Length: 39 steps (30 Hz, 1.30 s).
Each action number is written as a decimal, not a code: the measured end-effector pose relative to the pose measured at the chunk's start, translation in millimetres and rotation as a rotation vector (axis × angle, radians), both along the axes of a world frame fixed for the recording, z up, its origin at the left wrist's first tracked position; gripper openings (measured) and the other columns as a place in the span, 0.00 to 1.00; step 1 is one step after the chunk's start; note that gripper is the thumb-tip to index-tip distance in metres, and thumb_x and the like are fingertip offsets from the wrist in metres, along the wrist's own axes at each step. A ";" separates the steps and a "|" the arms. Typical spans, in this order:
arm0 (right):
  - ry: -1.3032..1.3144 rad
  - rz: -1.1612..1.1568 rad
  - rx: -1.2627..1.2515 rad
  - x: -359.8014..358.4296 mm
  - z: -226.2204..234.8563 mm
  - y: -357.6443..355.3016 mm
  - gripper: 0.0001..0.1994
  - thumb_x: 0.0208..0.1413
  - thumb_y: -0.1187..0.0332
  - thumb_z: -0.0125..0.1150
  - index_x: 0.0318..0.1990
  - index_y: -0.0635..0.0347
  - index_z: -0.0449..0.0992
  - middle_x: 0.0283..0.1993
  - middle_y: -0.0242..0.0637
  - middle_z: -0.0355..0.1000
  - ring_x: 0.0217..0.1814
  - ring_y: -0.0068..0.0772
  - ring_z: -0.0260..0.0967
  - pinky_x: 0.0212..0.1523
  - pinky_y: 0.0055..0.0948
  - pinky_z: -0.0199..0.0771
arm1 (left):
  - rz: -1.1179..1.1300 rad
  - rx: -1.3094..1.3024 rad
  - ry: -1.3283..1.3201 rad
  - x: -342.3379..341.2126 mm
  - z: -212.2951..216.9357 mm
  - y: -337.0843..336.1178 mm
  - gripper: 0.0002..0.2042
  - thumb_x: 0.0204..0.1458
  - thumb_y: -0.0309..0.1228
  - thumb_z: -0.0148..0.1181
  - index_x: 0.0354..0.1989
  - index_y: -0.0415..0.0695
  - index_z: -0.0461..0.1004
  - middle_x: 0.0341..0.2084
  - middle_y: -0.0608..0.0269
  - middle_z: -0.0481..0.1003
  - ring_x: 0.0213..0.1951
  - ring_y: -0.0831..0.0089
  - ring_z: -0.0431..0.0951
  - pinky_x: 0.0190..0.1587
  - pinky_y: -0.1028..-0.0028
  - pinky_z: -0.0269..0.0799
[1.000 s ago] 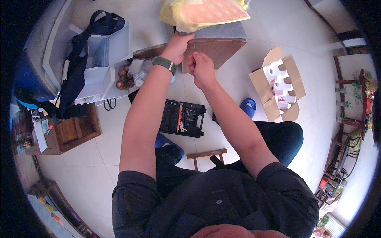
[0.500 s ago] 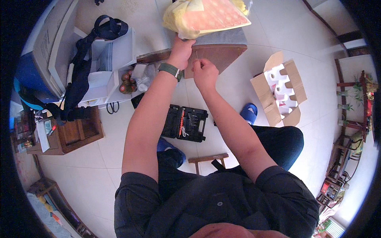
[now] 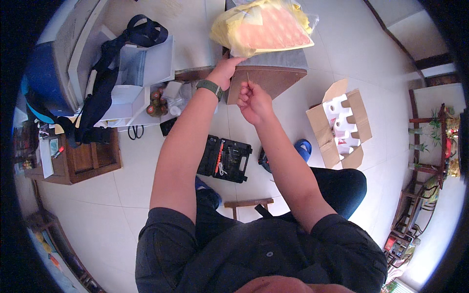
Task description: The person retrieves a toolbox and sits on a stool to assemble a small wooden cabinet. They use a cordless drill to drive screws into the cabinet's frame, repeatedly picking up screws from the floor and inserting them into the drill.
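Observation:
My left hand (image 3: 226, 71) is at the left corner of a brown wooden board (image 3: 267, 80), its thumb along the top edge and its other fingers mostly hidden behind. The board stands against a grey padded surface (image 3: 281, 59). In front of the board's face, my right hand (image 3: 256, 103) is closed, palm partly turned up. A thin, pale metal piece (image 3: 248, 76) sticks up from its fingertips, too small to tell its kind. Above both hands lies a clear plastic bag (image 3: 266, 29) with yellow and pink contents.
An open black tool case (image 3: 225, 158) with bits lies on the floor below my arms. A dark tool (image 3: 264, 159) sits beside my right forearm. To the right is an open cardboard box (image 3: 342, 124) with white inserts. White boxes (image 3: 146, 66) and a black strap (image 3: 110, 73) crowd the left.
My right hand has turned palm-up, with the thin piece pointing upward from its fingers. My left hand stays at the board's corner. The whole view has shifted slightly.

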State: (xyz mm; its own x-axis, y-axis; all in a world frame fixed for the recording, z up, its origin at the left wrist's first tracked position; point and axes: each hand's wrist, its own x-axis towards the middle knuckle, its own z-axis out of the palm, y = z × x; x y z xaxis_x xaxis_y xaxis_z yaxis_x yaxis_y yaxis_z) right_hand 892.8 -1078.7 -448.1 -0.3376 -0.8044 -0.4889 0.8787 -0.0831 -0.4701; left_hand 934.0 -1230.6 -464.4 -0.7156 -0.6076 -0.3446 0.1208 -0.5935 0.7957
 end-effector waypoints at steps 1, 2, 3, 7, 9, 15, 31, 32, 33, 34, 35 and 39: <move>-0.022 0.007 0.009 -0.9 -0.9 -1.0 0.09 0.65 0.67 0.49 0.37 0.63 0.71 0.25 0.33 0.68 0.21 0.21 0.59 0.18 0.24 0.56 | -0.029 0.029 0.019 -1.0 -3.9 -2.4 0.18 0.55 0.38 0.61 0.52 0.47 0.72 0.45 0.63 0.78 0.47 0.66 0.76 0.52 0.64 0.69; 0.131 -0.037 0.069 3.0 2.1 -3.6 0.08 0.64 0.68 0.49 0.37 0.63 0.71 0.25 0.33 0.69 0.21 0.21 0.60 0.19 0.24 0.57 | -0.024 0.019 0.004 -1.3 -11.4 -7.2 0.18 0.54 0.37 0.62 0.52 0.47 0.73 0.45 0.63 0.78 0.47 0.66 0.76 0.52 0.64 0.69; 0.284 -0.082 0.128 8.3 4.5 -6.8 0.07 0.64 0.69 0.50 0.38 0.63 0.71 0.25 0.33 0.69 0.21 0.22 0.61 0.19 0.24 0.59 | -0.018 0.009 -0.010 -1.7 -18.5 -12.7 0.17 0.53 0.37 0.63 0.51 0.47 0.73 0.45 0.63 0.78 0.47 0.66 0.76 0.52 0.65 0.70; 0.539 -0.103 0.279 18.2 22.6 -9.3 0.03 0.62 0.73 0.52 0.38 0.62 0.72 0.27 0.31 0.68 0.24 0.20 0.61 0.21 0.21 0.61 | -0.028 0.017 -0.052 -5.4 -29.9 -17.6 0.17 0.52 0.36 0.63 0.50 0.47 0.73 0.45 0.63 0.78 0.46 0.66 0.77 0.51 0.64 0.70; 0.492 -0.116 0.216 16.3 18.6 -8.8 0.04 0.62 0.72 0.51 0.38 0.62 0.71 0.26 0.30 0.67 0.23 0.20 0.60 0.20 0.21 0.59 | -0.014 0.025 -0.045 -7.4 -35.9 -19.5 0.17 0.52 0.35 0.63 0.50 0.47 0.73 0.43 0.63 0.78 0.46 0.66 0.77 0.51 0.65 0.71; -0.006 -0.075 -0.049 -1.3 -0.6 -3.4 0.06 0.65 0.69 0.49 0.39 0.62 0.71 0.25 0.29 0.65 0.21 0.19 0.55 0.19 0.20 0.52 | -0.019 0.042 0.048 -10.2 -32.7 -13.0 0.16 0.53 0.33 0.63 0.49 0.48 0.73 0.42 0.63 0.78 0.46 0.67 0.77 0.50 0.66 0.71; -0.238 -0.081 -0.155 -2.4 -1.3 -13.1 0.06 0.67 0.70 0.48 0.36 0.58 0.69 0.27 0.30 0.67 0.20 0.19 0.55 0.19 0.20 0.52 | -0.024 0.098 -0.024 -12.2 -42.1 -18.2 0.14 0.52 0.33 0.63 0.48 0.46 0.75 0.42 0.62 0.79 0.43 0.67 0.78 0.49 0.65 0.71; -0.183 -0.064 -0.118 -0.9 -0.4 -13.2 0.06 0.67 0.69 0.49 0.36 0.58 0.69 0.27 0.30 0.67 0.20 0.19 0.54 0.18 0.20 0.51 | -0.026 0.111 -0.026 -10.2 -43.5 -18.5 0.14 0.52 0.33 0.63 0.47 0.46 0.75 0.42 0.62 0.79 0.43 0.66 0.78 0.49 0.65 0.71; -0.128 -0.046 -0.081 0.2 0.8 -13.0 0.06 0.66 0.69 0.50 0.36 0.58 0.69 0.27 0.30 0.67 0.20 0.19 0.54 0.18 0.20 0.51 | -0.016 0.108 -0.024 -8.7 -44.5 -18.8 0.14 0.52 0.33 0.63 0.47 0.46 0.75 0.42 0.62 0.79 0.43 0.66 0.78 0.50 0.65 0.71; -0.070 -0.029 -0.044 1.7 7.1 -13.1 0.06 0.66 0.69 0.50 0.36 0.58 0.69 0.27 0.30 0.67 0.20 0.18 0.54 0.18 0.20 0.51 | -0.007 0.096 -0.024 -8.0 -42.1 -18.4 0.14 0.52 0.33 0.63 0.47 0.46 0.75 0.43 0.62 0.79 0.44 0.66 0.77 0.50 0.65 0.70; 0.018 -0.015 0.001 3.4 13.5 -12.2 0.06 0.66 0.68 0.51 0.36 0.57 0.69 0.27 0.30 0.67 0.19 0.18 0.54 0.18 0.20 0.51 | 0.001 0.085 -0.025 -6.8 -39.7 -17.7 0.14 0.52 0.33 0.63 0.47 0.47 0.75 0.43 0.62 0.79 0.44 0.66 0.77 0.50 0.65 0.70; 0.317 -0.036 0.129 -1.1 12.2 -8.7 0.05 0.64 0.67 0.55 0.37 0.57 0.70 0.26 0.31 0.68 0.19 0.18 0.54 0.17 0.20 0.49 | -0.004 0.043 -0.005 -8.3 -21.6 -5.1 0.16 0.52 0.33 0.63 0.49 0.47 0.74 0.46 0.62 0.78 0.47 0.67 0.76 0.51 0.64 0.69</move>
